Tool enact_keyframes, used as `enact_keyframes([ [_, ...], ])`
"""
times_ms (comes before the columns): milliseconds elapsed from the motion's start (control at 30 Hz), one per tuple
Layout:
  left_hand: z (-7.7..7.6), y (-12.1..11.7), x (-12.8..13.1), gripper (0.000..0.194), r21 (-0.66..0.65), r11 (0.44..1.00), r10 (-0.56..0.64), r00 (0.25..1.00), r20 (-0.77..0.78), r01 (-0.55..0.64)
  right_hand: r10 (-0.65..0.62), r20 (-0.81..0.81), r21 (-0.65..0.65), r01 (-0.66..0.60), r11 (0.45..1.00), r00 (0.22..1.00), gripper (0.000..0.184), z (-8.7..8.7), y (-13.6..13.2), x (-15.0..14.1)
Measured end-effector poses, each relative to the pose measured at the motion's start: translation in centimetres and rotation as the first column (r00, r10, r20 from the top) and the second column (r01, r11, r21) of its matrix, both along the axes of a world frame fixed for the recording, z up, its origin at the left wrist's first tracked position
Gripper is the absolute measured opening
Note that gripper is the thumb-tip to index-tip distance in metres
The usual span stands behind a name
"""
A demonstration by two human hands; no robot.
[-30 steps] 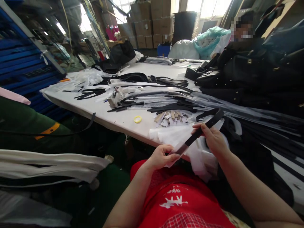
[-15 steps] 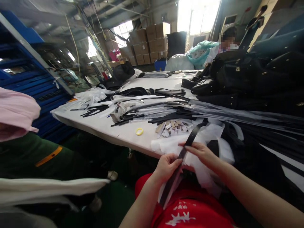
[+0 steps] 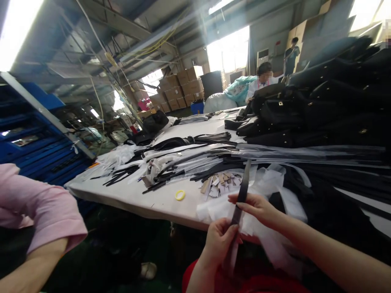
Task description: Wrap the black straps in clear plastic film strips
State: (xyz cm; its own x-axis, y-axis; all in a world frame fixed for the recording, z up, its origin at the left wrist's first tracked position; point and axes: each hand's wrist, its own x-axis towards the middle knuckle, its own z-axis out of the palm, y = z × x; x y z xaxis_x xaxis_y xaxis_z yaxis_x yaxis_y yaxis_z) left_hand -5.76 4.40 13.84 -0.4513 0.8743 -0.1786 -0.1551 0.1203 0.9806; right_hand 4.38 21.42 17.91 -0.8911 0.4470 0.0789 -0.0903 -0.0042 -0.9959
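Observation:
A black strap (image 3: 243,189) stands tilted in front of me, its upper end free above the table. My left hand (image 3: 219,239) pinches it low down, thumb on top, and a blurred end hangs below that hand over my red apron (image 3: 262,283). Higher up, my right hand (image 3: 255,207) closes thumb and fingers round the same strap. Thin white sheets (image 3: 210,211) lie on the table edge beside both hands. Just beyond is a pile of small cardboard and paper pieces (image 3: 220,185).
A yellow tape ring (image 3: 180,195) lies near the front edge of the white table (image 3: 116,201). Bundles of black strips (image 3: 210,138) spread across it. Black bags (image 3: 284,110) are heaped at right. A co-worker's pink sleeve (image 3: 51,207) is close at left.
My hands have shifted along the strap, which now points more upright. The view has tilted up. The co-worker's pink sleeve and forearm have come further into view at left.

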Motion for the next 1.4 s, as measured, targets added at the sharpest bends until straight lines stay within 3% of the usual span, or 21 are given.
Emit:
enact_keyframes([
  [167, -0.6, 0.4, 0.6, 0.054, -0.056, 0.997, -0.045, 0.999, 0.023, 0.046, -0.251, -0.111, -0.22, 0.223, 0.95, 0.961, 0.051, 2.7, 2.5, -0.2],
  [267, -0.2, 1.0, 0.3, 0.055, -0.036, 0.999, -0.019, 1.0, 0.023, 0.02, -0.196, -0.074, -0.16, 0.182, 0.97, 0.978, 0.059, 2.5, 2.4, -0.4],
  [367, 1.4, 1.7, -0.1, 0.054, 0.032, 0.999, 0.033, 0.999, -0.018, -0.032, -0.067, -0.045, -0.027, 0.066, 0.997, 0.997, 0.057, 1.8, 1.2, -0.5],
  [433, 2.1, 2.0, -0.1, 0.054, 0.053, 0.997, 0.052, 0.997, -0.051, -0.049, -0.032, -0.073, 0.022, 0.033, 0.999, 0.997, 0.053, 2.3, 1.1, -0.3],
  [633, 1.7, 2.4, 0.9, 0.056, -0.01, 0.999, -0.046, 0.998, -0.03, 0.046, -0.278, -0.155, -0.199, 0.245, 0.949, 0.948, 0.054, 6.5, 4.5, 0.7],
  [900, 6.6, 4.1, 0.7, 0.053, 0.099, 0.995, 0.011, 0.999, -0.033, -0.008, -0.113, -0.081, -0.066, 0.108, 0.992, 0.99, 0.053, 6.8, 2.5, 0.9],
  [1100, 7.1, 4.5, 0.5, 0.053, 0.062, 0.996, -0.056, 0.995, -0.08, 0.061, -0.291, -0.123, -0.117, 0.277, 0.954, 0.949, 0.047, 8.7, 4.1, 1.8],
  [1233, 7.6, 5.1, 0.5, 0.052, 0.097, 0.994, -0.034, 0.996, -0.084, 0.042, -0.155, -0.046, -0.093, 0.15, 0.984, 0.987, 0.049, 8.0, 3.6, 1.7],
  [1400, 7.9, 5.9, 0.6, 0.053, 0.14, 0.989, -0.035, 0.998, -0.06, 0.043, -0.001, -0.002, -0.268, 0.0, 0.964, 1.0, 0.048, 6.3, 1.7, 1.5],
])
